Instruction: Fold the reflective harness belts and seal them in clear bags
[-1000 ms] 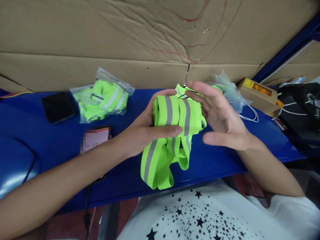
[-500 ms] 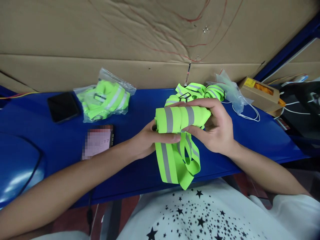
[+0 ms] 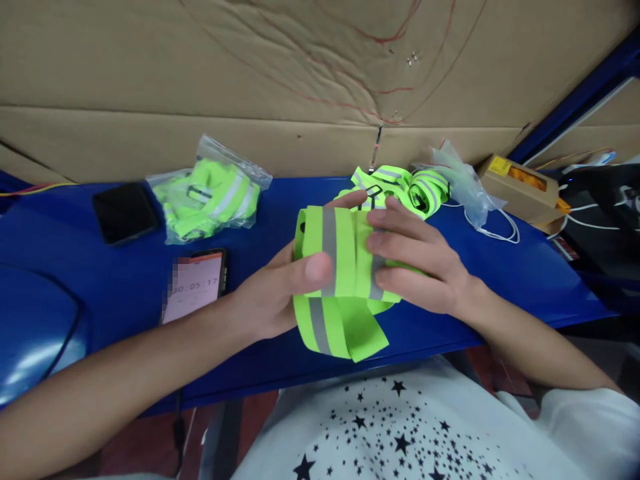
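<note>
A neon yellow-green reflective strap (image 3: 345, 247) with grey stripes is bunched into a thick folded bundle between my hands. My left hand (image 3: 280, 287) grips its left side, thumb pressed on the front and the other fingers mostly hidden behind. Across the bundle's right half lie the fingers of my right hand (image 3: 425, 260), curved over the fabric. A loose end of the strap hangs below in a loop. Behind the bundle, more reflective straps (image 3: 425, 190) with a black buckle lie on the blue table (image 3: 280, 220), one of them coiled.
At the left are a clear bag (image 3: 210, 197) of similar straps, a dark phone (image 3: 125, 212) and a second phone (image 3: 195, 283) showing a timer. To the right lie empty plastic bags (image 3: 465, 180), a white cable (image 3: 500, 235) and a cardboard box (image 3: 520, 193). A cardboard wall (image 3: 200, 73) stands behind.
The bundle has turned so its broad striped face shows, and it sits slightly further left. My right hand has shifted from pinching its right end to lying over its front. Less strap hangs below.
</note>
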`<state>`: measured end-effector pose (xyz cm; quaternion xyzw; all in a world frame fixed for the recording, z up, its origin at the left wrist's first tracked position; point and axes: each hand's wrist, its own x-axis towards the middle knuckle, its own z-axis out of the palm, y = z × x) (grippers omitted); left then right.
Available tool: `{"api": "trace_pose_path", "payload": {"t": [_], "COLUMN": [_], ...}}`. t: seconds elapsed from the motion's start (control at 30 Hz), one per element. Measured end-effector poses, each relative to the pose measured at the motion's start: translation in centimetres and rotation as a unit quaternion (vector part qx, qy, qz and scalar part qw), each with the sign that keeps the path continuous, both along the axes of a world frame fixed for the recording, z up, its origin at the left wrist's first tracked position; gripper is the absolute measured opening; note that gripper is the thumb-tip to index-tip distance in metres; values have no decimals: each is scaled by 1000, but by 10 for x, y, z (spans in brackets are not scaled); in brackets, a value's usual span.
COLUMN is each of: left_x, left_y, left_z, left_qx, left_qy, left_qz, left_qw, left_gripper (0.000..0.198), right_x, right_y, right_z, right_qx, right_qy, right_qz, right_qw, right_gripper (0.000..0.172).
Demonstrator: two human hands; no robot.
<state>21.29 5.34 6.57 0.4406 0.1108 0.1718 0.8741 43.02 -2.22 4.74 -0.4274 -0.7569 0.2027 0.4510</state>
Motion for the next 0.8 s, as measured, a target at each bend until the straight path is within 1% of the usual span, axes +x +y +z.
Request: {"api": "trace_pose_path", "payload": {"t": [0.03,0.07,0.1,0.13,0.2,0.23,0.3,0.33,0.4,0.43,0.5,0.57,0.63,0.73,0.8], "left_x": [0,0,1,1,3,3,3,2,1,1,2,3,3,-1,-4], "left_y": [1,3,6,8,12,14,15,15,14,14,12,10,7,1,-2], "left_z": [3,6,7,9,8,7,4,3,0,-2,-4,-6,-6,0,5], "left_qx": [5,13,23,39,79,104,153,180,231,247,259,262,288,355,406], "left_qy": [18,35,43,37,9,-11,-32,-29,-13,-3,11,15,18,12,1], "left_qz": [33,63,90,110,121,117,123,133,161,171,168,163,171,189,191], "left_qw": [999,997,995,992,989,988,980,974,959,954,951,951,942,916,894], "left_gripper": [88,83,80,77,71,70,69,68,68,70,74,74,70,65,59], "right_x": [0,0,1,1,0,-1,-5,-8,-17,-22,-31,-36,-38,-38,-38], "right_y": [-1,-2,-4,-5,-7,-7,-6,-5,-4,-5,-7,-9,-11,-14,-15], "right_z": [1,3,3,3,1,-1,-5,-8,-15,-19,-27,-33,-35,-30,-24], "right_qx": [30,72,105,117,115,100,29,-25,-128,-157,-179,-184,-199,-256,-309], "right_qy": [-52,-100,-126,-114,-19,41,132,159,198,222,276,328,364,396,416], "right_qz": [17,35,43,35,8,-7,-22,-14,26,50,91,102,104,117,152], "right_qw": [998,992,986,986,993,994,991,987,972,961,940,921,904,874,841], "right_gripper": [13,20,30,40,57,64,74,75,70,67,62,61,64,69,66]}}
